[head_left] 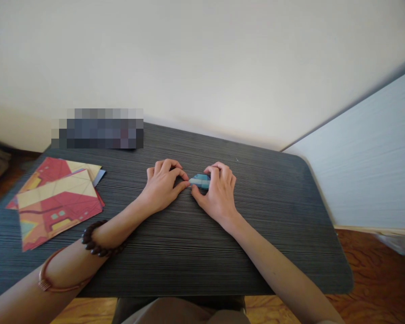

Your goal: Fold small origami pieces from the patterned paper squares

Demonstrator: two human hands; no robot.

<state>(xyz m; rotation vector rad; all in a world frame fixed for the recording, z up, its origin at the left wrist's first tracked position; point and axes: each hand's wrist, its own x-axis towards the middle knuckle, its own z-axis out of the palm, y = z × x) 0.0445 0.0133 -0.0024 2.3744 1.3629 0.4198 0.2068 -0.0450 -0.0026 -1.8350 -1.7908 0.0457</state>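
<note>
A small folded piece of blue paper lies at the middle of the dark table, its left end narrowing to a point. With thumb and forefinger, my left hand pinches that left tip. My right hand grips the paper from the right, thumb at its near edge and curled fingers at the far right side. Part of the paper's right end is hidden behind those fingers. A bead bracelet and a reddish bangle are on my left arm.
Several patterned sheets in red, cream and orange lie in a loose pile at the left. A blurred-out dark object sits at the back left. Behind the table rises a pale wall; a light panel stands along the right.
</note>
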